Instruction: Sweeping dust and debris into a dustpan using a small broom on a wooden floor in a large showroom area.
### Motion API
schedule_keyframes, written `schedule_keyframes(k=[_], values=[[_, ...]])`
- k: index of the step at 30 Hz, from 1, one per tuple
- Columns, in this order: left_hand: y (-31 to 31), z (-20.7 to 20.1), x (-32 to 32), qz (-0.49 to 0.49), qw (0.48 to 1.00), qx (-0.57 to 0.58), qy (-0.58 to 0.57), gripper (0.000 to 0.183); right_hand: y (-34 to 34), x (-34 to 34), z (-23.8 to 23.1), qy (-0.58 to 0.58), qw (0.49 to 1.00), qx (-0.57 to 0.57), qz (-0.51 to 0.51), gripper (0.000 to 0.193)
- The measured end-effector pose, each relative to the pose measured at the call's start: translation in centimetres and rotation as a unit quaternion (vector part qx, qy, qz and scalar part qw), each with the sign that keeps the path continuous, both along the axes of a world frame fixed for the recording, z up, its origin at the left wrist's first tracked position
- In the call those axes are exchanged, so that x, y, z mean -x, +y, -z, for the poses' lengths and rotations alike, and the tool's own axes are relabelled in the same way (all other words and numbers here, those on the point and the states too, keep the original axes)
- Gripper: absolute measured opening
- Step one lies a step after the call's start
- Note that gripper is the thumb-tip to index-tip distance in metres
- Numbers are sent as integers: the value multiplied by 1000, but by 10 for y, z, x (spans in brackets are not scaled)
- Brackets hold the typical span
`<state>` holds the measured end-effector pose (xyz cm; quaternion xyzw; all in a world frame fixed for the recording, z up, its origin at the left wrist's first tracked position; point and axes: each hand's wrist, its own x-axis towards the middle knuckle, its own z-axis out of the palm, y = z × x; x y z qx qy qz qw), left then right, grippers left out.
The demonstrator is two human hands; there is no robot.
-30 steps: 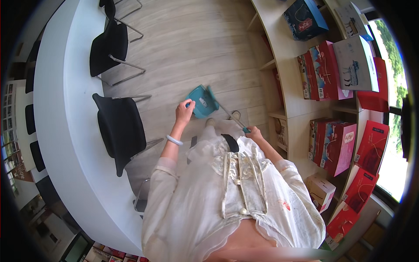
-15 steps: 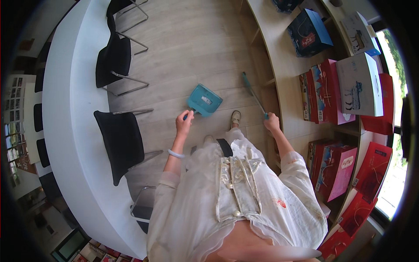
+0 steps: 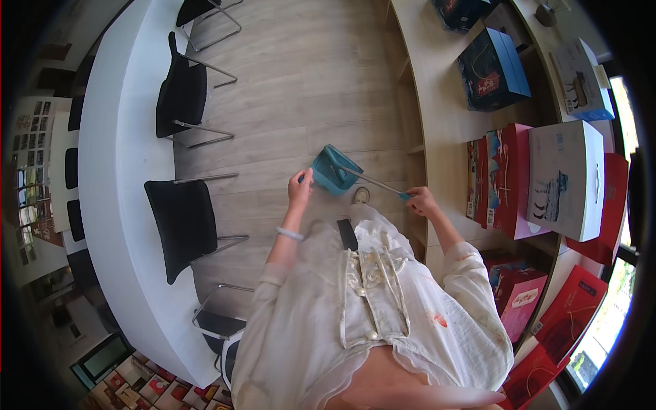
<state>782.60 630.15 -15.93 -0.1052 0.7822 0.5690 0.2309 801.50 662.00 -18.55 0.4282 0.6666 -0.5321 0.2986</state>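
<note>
My left hand [image 3: 300, 188] is closed around the handle of a teal dustpan [image 3: 328, 179], which is tilted in front of me. In my right hand [image 3: 422, 201] is the teal grip of a small broom with a thin metal shaft [image 3: 380, 184]. The shaft slants left from my fist, and the broom's teal head lies over the inside of the dustpan. Whether its bristles touch the pan, I cannot tell. Any contents of the pan are too small to make out.
To the left runs a long white table [image 3: 130, 205] with black chairs [image 3: 179, 225] on metal legs along it. On the right stands a wooden shelf unit [image 3: 444, 96] bearing gift boxes, among them a white box [image 3: 566, 181] and a dark blue box [image 3: 492, 68]. Pale plank flooring [image 3: 294, 82] lies between.
The broom has swung from pointing forward on the right to pointing left, its head now over the dustpan. The dustpan has shifted right and tilted. My view has moved slightly.
</note>
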Motion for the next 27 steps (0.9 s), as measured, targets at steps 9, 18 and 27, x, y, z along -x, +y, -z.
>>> schedule_keyframes(k=[9, 18, 27], values=[[14, 3, -28, -106, 987, -88, -79, 32, 46, 63, 33, 185, 919, -294, -188, 20], [16, -3, -20, -70, 977, -137, -146, 31, 7, 43, 71, 160, 874, -262, -375, 26], [-2, 16, -22, -110, 969, -186, -121, 17, 35, 47, -2, 41, 970, -46, -236, 47]])
